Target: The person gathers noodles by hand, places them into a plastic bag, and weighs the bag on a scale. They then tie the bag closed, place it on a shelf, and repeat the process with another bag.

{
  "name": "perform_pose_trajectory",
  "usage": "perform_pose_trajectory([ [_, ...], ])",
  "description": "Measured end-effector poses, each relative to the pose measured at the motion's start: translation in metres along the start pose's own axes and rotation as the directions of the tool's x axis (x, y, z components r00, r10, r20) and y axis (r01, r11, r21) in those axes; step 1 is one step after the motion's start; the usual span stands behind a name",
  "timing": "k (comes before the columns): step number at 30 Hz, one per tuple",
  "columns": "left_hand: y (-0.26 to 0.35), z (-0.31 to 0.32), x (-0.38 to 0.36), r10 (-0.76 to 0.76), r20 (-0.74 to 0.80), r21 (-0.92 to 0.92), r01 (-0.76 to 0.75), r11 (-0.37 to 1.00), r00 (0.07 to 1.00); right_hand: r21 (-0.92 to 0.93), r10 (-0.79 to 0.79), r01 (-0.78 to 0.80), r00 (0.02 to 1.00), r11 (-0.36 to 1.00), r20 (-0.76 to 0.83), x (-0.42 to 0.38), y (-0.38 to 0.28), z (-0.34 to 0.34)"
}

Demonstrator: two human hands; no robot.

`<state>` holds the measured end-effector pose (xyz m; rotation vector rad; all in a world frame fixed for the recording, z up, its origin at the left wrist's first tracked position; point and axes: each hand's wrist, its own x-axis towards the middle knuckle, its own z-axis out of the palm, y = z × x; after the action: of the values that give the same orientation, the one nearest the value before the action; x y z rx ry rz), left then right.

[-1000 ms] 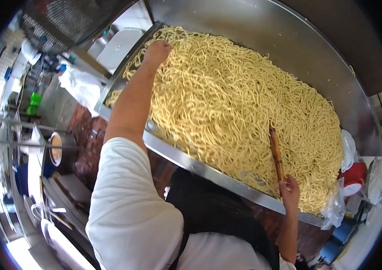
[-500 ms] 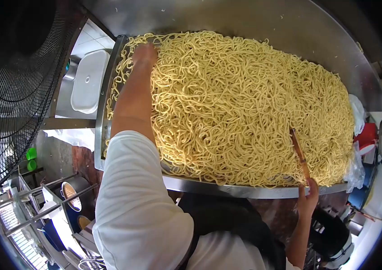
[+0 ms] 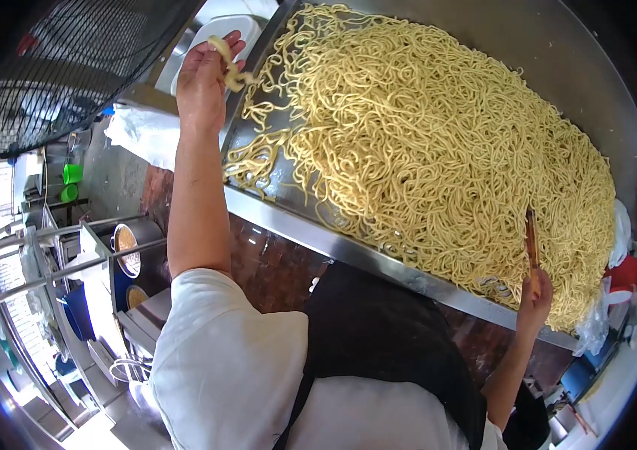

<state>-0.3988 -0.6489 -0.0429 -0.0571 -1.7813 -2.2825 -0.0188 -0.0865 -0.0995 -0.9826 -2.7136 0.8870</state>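
Note:
A wide heap of thick yellow noodles (image 3: pixel 423 142) fills most of a large metal tray (image 3: pixel 296 221). My left hand (image 3: pixel 204 79) is raised past the tray's left edge, with a few noodle strands (image 3: pixel 230 66) hanging between thumb and fingers. At the front right, my right hand (image 3: pixel 536 296) grips a brown wooden stick (image 3: pixel 531 236), whose far end rests in the noodles. Thinner, scattered noodles lie on the tray's left part, where bare metal shows.
A white lidded container (image 3: pixel 252 34) stands beyond my left hand, below a black fan guard (image 3: pixel 86 67). At the lower left, a metal rack stands near a pot (image 3: pixel 127 247). A clear plastic bag (image 3: pixel 596 326) and a red object (image 3: pixel 623 277) sit by the right end.
My left hand has come up out of the noodles and left past the tray's edge, carrying a few strands. My right hand keeps its hold on the stick. The view has turned.

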Motion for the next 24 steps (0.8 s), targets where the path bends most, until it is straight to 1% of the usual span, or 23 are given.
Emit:
perform_pose_trajectory([
  [2, 0.01, -0.018, -0.017, -0.022, -0.03, -0.028, 0.021, 0.999, 0.999, 0.025, -0.044, 0.044, 0.999, 0.999, 0.024, 0.004, -0.01, 0.0],
  [4, 0.012, -0.042, -0.033, -0.265, -0.023, -0.123, 0.26, 0.958, 0.964, 0.032, -0.043, 0.041, 0.998, 0.999, 0.052, 0.006, -0.023, -0.001],
  [5, 0.01, -0.049, -0.043, -0.337, -0.116, -0.06, 0.333, 0.941, 0.934, 0.032, -0.056, 0.054, 0.997, 0.998, 0.055, 0.007, -0.025, -0.001],
  [6, 0.002, -0.063, -0.049, -0.333, -0.122, -0.064, 0.328, 0.943, 0.935, 0.082, -0.055, 0.051, 0.997, 0.995, 0.05, 0.006, -0.026, -0.002],
  [7, -0.009, -0.085, -0.053, -0.418, -0.129, 0.137, 0.434, 0.89, 0.899, 0.132, -0.05, 0.044, 0.998, 0.99, 0.042, 0.004, -0.025, -0.003],
  [8, -0.02, -0.099, -0.057, -0.496, -0.152, 0.331, 0.517, 0.789, 0.855, 0.13, -0.052, 0.047, 0.998, 0.99, 0.037, 0.002, -0.025, -0.005],
  [9, -0.024, -0.103, -0.063, -0.495, -0.145, 0.328, 0.514, 0.793, 0.857, 0.113, -0.048, 0.043, 0.998, 0.993, 0.045, 0.0, -0.025, -0.007],
  [10, -0.026, -0.105, -0.075, -0.434, -0.138, 0.761, 0.375, 0.529, 0.89, 0.096, -0.043, 0.038, 0.998, 0.995, 0.053, -0.003, -0.024, -0.009],
  [11, -0.03, -0.108, -0.086, -0.381, -0.092, 0.983, 0.145, 0.113, 0.92, 0.095, -0.041, 0.037, 0.998, 0.995, 0.042, -0.006, -0.024, -0.011],
  [12, -0.049, -0.118, -0.095, -0.377, -0.077, 0.983, 0.133, 0.125, 0.923, 0.093, -0.028, 0.023, 0.998, 0.995, 0.052, -0.008, -0.025, -0.011],
  [13, -0.077, -0.13, -0.105, -0.188, 0.09, 0.996, -0.086, 0.031, 0.978, 0.09, -0.009, 0.004, 0.998, 0.996, 0.057, -0.011, -0.023, -0.013],
  [14, -0.093, -0.129, -0.109, -0.009, 0.284, 0.954, -0.283, -0.096, 0.959, 0.09, 0.003, -0.006, 1.0, 0.996, 0.03, -0.013, -0.02, -0.014],
  [15, -0.092, -0.109, -0.112, 0.0, 0.313, 0.947, -0.312, -0.077, 0.95, 0.109, -0.028, 0.024, 0.999, 0.994, 0.036, -0.014, -0.014, -0.014],
  [16, -0.088, -0.079, -0.121, 0.005, 0.355, 0.934, -0.355, 0.042, 0.935, 0.124, -0.054, 0.049, 0.998, 0.991, 0.039, -0.016, -0.008, -0.016],
  [17, -0.087, -0.051, -0.134, 0.013, 0.402, 0.902, -0.398, 0.165, 0.916, 0.057, -0.062, 0.062, 0.998, 0.996, 0.004, -0.019, -0.008, -0.018],
  [18, -0.094, -0.026, -0.146, 0.111, 0.515, 0.822, -0.527, 0.218, 0.85, 0.025, -0.103, 0.103, 0.995, 0.994, -0.009, -0.022, -0.007, -0.02],
  [19, -0.091, 0.006, -0.162, 0.109, 0.553, 0.784, -0.56, 0.266, 0.826, -0.012, -0.135, 0.135, 0.99, 0.991, -0.028, -0.026, -0.008, -0.025],
  [20, -0.084, 0.039, -0.178, 0.084, 0.612, 0.722, -0.599, 0.347, 0.787, -0.048, -0.126, 0.123, 0.99, 0.991, -0.058, -0.032, -0.015, -0.03],
  [21, -0.077, 0.069, -0.197, 0.077, 0.672, 0.651, -0.637, 0.412, 0.737, 0.029, -0.12, 0.123, 0.988, 0.992, -0.095, -0.034, -0.005, -0.033],
  [22, -0.075, 0.098, -0.215, 0.076, 0.726, 0.581, -0.669, 0.464, 0.683, 0.02, -0.121, 0.123, 0.987, 0.992, -0.102, -0.038, -0.009, -0.043],
  [23, -0.07, 0.126, -0.233, 0.087, 0.77, 0.53, -0.709, 0.465, 0.632, -0.148, -0.142, 0.124, 0.983, 0.981, -0.116, -0.042, -0.015, -0.055],
  [24, -0.071, 0.145, -0.247, 0.11, 0.804, 0.466, -0.734, 0.495, 0.584, -0.122, -0.143, 0.126, 0.98, 0.985, -0.138, -0.046, -0.004, -0.062],
])
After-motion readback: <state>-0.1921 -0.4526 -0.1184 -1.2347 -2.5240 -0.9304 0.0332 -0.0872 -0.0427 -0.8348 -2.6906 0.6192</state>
